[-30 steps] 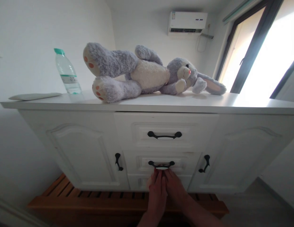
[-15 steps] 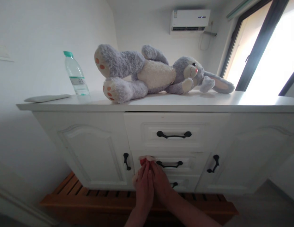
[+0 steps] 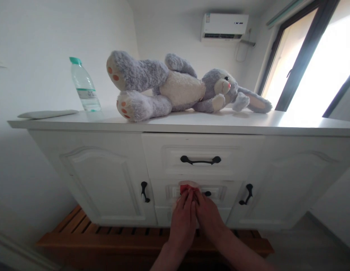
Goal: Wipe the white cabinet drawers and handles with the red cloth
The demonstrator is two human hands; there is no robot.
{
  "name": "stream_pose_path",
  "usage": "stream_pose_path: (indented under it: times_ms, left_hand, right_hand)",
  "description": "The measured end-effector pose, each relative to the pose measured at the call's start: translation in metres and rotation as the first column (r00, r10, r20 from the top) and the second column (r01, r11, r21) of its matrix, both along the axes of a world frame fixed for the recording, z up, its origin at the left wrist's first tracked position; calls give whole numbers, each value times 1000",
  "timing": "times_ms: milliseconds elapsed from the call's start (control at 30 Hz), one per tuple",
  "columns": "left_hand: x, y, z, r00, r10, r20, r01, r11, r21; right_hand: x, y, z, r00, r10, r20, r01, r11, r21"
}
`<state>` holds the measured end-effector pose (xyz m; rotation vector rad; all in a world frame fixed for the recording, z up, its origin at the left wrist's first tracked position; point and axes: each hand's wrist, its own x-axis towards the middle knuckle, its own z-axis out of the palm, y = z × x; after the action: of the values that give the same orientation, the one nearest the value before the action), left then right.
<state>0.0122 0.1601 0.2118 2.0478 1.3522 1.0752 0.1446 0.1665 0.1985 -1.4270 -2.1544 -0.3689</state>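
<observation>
My left hand and my right hand are side by side, fingertips together on a red and pale pink cloth. Both hold it pressed against the white middle drawer. The fingers cover part of the drawer's black handle, whose right end still shows. Pale cloth fans out above the fingertips and a bit hangs to the left of my left hand. Above is the top drawer's black handle. The lowest drawer is mostly hidden by my hands.
On the white cabinet's top lie a grey plush rabbit and a flat pale item, beside an upright plastic bottle. Black door handles flank the drawers. A slatted wooden bench runs below.
Both hands have moved right with the cloth along the middle drawer, from left of its handle to over it. The camera view has shifted slightly.
</observation>
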Motion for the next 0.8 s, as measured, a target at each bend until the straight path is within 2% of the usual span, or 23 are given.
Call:
stream_pose_path:
  times_ms: [100, 167, 333, 467, 667, 800]
  left_hand:
    - [5, 0, 6, 998, 58, -8, -58, 997, -54]
    - [13, -1, 14, 998, 65, -24, -66, 996, -60]
    - [49, -6, 29, 998, -15, -68, 10, 998, -67]
    - [64, -10, 31, 991, -62, -120, 54, 996, -68]
    - [37, -11, 25, 990, -47, -131, 39, 997, -66]
    - [18, -9, 19, 993, -19, -116, 12, 998, -58]
  right_hand:
    - [-4, 8, 2, 997, -12, 78, 8, 999, 51]
    - [0, 10, 3, 999, -5, 52, 3, 999, 40]
    - [41, -2, 8, 997, -7, -76, 2, 998, -70]
    - [65, -9, 10, 998, 15, -63, -16, 1000, -21]
    - [39, -1, 8, 999, 47, -2, -47, 996, 82]
    - [20, 2, 12, 996, 59, 71, -65, 995, 72]
